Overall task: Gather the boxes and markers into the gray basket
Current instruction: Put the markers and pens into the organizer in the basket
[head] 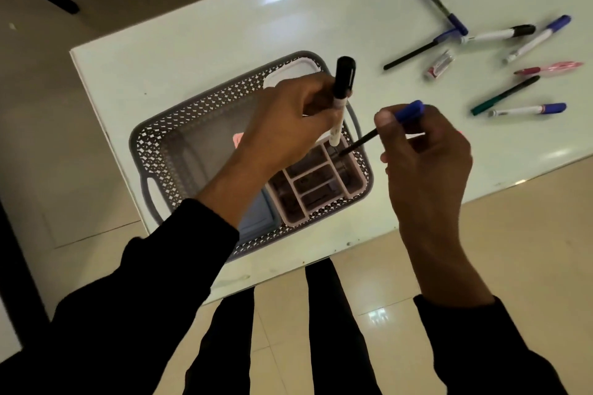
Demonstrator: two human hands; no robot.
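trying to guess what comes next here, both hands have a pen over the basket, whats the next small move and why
Probably lower both and let go. The left hand holds a black-capped marker nearly upright and the right hand holds a blue-capped pen slanted, both tips already over the divided tray inside the gray basket. More pens still lie on the table.

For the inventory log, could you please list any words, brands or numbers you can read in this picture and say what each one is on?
No text can be read.
White marker with black cap in the left hand: any print on the barrel is too blurred to read.
Small red-and-white box on the table: its marking is blurred and unreadable.
White markers on the table, such as the blue-capped one: barrel print is too small.
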